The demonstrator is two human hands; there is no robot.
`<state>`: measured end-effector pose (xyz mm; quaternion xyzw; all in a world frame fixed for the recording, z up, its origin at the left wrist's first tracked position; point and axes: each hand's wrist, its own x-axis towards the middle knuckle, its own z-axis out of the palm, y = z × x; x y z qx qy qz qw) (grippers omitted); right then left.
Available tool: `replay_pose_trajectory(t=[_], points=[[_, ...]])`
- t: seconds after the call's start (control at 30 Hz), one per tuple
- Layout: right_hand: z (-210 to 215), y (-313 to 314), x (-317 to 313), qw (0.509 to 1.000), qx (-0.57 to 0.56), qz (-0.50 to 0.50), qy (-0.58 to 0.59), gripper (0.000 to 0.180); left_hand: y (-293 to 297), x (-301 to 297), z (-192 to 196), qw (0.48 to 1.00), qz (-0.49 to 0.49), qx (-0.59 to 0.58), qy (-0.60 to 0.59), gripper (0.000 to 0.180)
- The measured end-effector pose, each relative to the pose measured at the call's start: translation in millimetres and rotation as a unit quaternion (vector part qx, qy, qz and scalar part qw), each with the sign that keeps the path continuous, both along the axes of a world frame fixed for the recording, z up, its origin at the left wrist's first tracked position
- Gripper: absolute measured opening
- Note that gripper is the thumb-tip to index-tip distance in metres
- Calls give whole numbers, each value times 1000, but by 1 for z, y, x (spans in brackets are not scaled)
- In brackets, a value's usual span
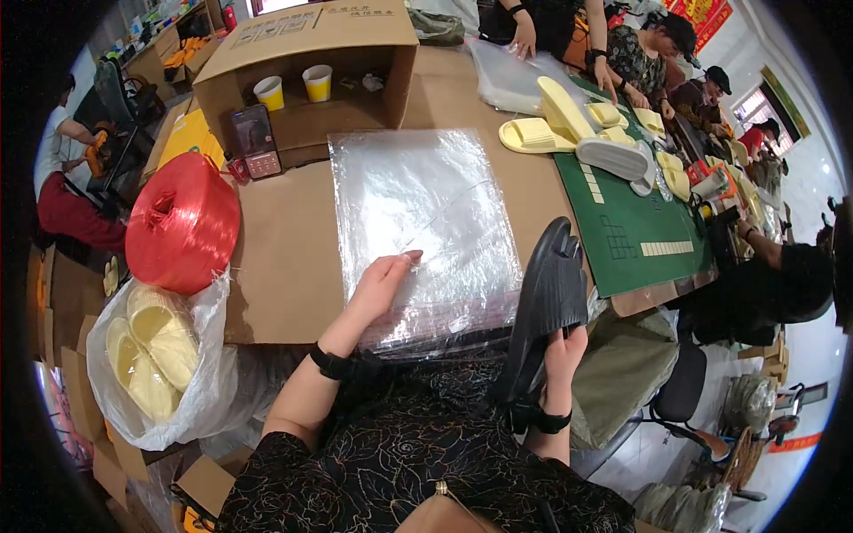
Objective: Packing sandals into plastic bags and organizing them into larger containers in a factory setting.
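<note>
Black slippers [549, 302] in right hand [563, 351]

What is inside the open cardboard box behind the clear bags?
Inside the cardboard box stand two yellow cups and small white scraps. Its deeper back part is shadowed and cannot be seen.

Black slipper [549, 298]; clear shiny bags [425, 231]; red twine roll [182, 222] at bench left edge; brown cardboard bench [284, 258]; green mat [635, 226] at right edge; pale yellow slippers [569, 124]; yellow cups [293, 87]; black dress, gold floral pattern [391, 453].
</note>
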<state>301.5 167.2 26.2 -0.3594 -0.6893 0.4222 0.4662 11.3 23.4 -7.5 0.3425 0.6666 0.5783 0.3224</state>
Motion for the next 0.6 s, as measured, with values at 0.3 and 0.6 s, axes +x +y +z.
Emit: replay_pose_trajectory(t=[0.3, 0.6], points=[[11, -14, -15, 958, 141, 189, -165, 39, 8, 2, 14, 995, -43, -35, 80, 27], [6, -17, -28, 880, 190, 191, -392, 36, 8, -6, 24, 989, -88, -27, 111, 32]])
